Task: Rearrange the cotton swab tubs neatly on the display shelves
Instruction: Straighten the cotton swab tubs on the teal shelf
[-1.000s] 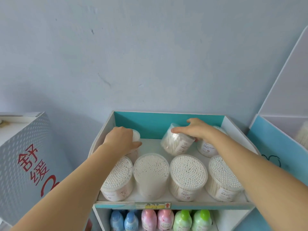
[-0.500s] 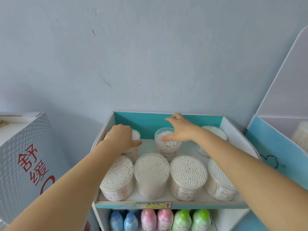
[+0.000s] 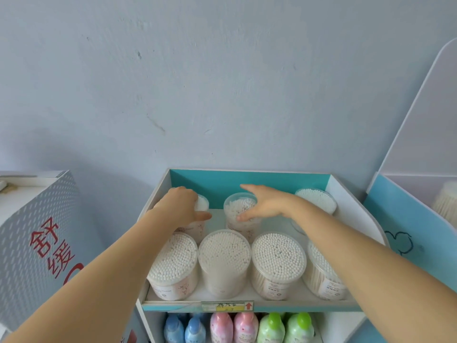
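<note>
The middle back tub [image 3: 241,211], which a second ago lay tipped on its side under the right hand [image 3: 268,205], now stands upright just in front of the teal back panel [image 3: 284,181] of the top shelf [image 3: 346,194], so the back row is nearly squared up. The right hand's fingers are straight and spread over that tub's right side; whether the palm still touches the lid is hard to tell. The left hand [image 3: 180,206] keeps its fingers curled over the back-left tub [image 3: 203,204], beside the panel's left end. The back-right tub [image 3: 315,199] stands near the panel's right end. Farther from the panel, a front row of four tubs [image 3: 223,261] stands upright, each clear tub packed with white cotton swabs, tips up. Below sit blue, pink and green bottles [image 3: 246,328].
</note>
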`<state>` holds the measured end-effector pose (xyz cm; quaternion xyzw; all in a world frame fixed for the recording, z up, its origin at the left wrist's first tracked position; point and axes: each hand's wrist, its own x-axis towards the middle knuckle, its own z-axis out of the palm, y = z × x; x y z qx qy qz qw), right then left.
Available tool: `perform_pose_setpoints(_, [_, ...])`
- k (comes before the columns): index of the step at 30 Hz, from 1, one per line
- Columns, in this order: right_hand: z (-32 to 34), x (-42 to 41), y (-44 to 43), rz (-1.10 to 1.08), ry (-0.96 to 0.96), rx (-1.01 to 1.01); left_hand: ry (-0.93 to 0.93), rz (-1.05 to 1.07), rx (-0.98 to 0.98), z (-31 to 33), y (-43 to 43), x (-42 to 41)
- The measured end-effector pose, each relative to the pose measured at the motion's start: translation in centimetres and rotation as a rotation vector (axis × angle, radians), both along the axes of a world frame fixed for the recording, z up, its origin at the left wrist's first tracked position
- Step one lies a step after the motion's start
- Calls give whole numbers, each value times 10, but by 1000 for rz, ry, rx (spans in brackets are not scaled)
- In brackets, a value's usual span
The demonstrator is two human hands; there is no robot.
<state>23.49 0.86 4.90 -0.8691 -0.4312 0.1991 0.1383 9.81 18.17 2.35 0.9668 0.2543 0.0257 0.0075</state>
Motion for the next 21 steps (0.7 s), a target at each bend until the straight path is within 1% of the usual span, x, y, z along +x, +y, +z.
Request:
perform_pose_setpoints(2, [14,10,-15,-29,-46,21,15,-1,-51,0,4,-6])
perform_pose_setpoints(4, [26,22,-32,-87,-125,-1,13,-3,-95,1,7,-11])
perform_pose_setpoints(7, [30,43,-56,-164,-226,-182,49,-9,-133,1,5,-15])
perform_pose_setpoints(9, [22,53,-69,-219,-214,-301,95,-21,-123,1,3,-15])
perform_pose_setpoints(10, [16,57,-73,-248,-197,-331,105,-23,-118,1,3,-14])
perform_pose_setpoints(12, [6,63,-76,-285,-229,-362,89,-22,-114,1,4,-13])
perform_pose_setpoints(16, [-3,68,-74,-326,-409,-373,2,-15,-119,-5,2,-5])
perform_pose_setpoints(18, [-3,67,-72,-330,-443,-407,-27,-25,-134,-8,0,0])
perform_pose_setpoints(21, [-3,64,-66,-365,-471,-449,-11,-45,-131,-11,-1,3])
